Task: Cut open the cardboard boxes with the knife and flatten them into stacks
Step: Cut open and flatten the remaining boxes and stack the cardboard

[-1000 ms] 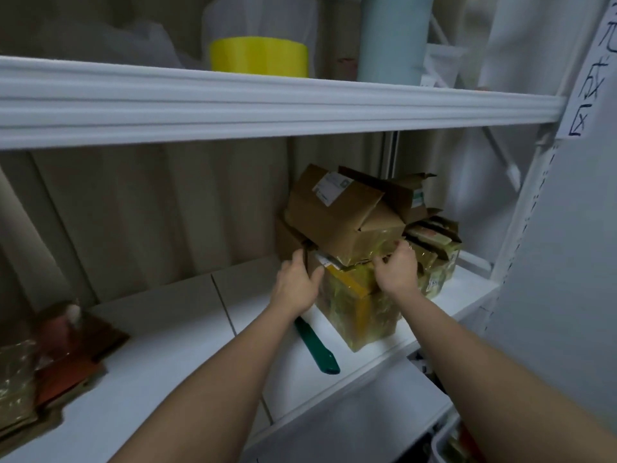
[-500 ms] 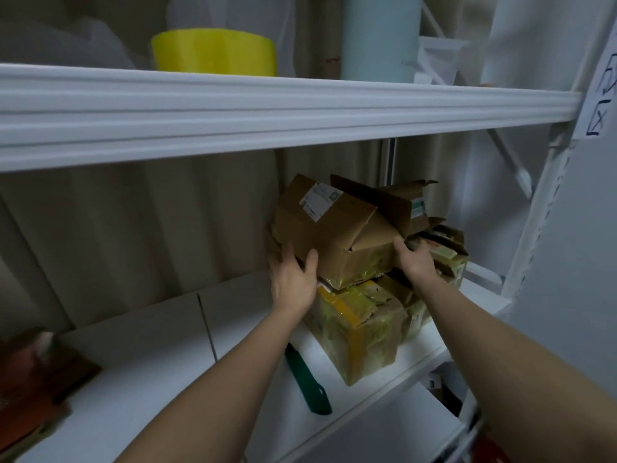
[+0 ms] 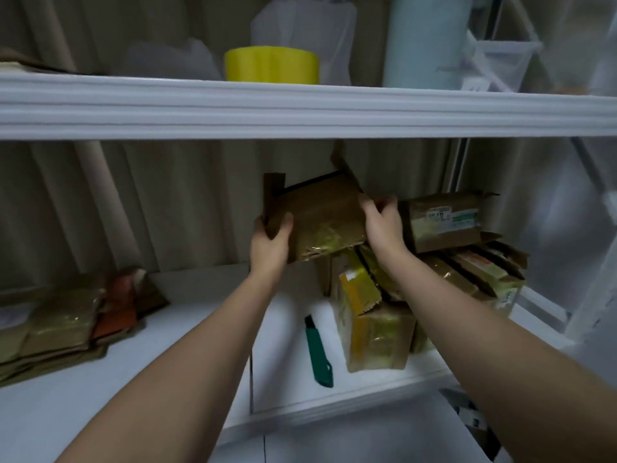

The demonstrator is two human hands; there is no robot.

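A brown cardboard box with open flaps is lifted above the pile on the white shelf. My left hand grips its lower left corner and my right hand grips its right edge. Below stands a taped box with a yellow label. Another brown box with a white label lies on flattened pieces to the right. A green-handled knife lies loose on the shelf, left of the taped box.
A stack of flattened cardboard lies at the shelf's left. The upper shelf's white front edge runs across just above the lifted box. On it stand a yellow tape roll and a pale blue cylinder.
Both hands took hold of the top brown box and lifted it off the pile, up and to the left. The camera tilted upward.
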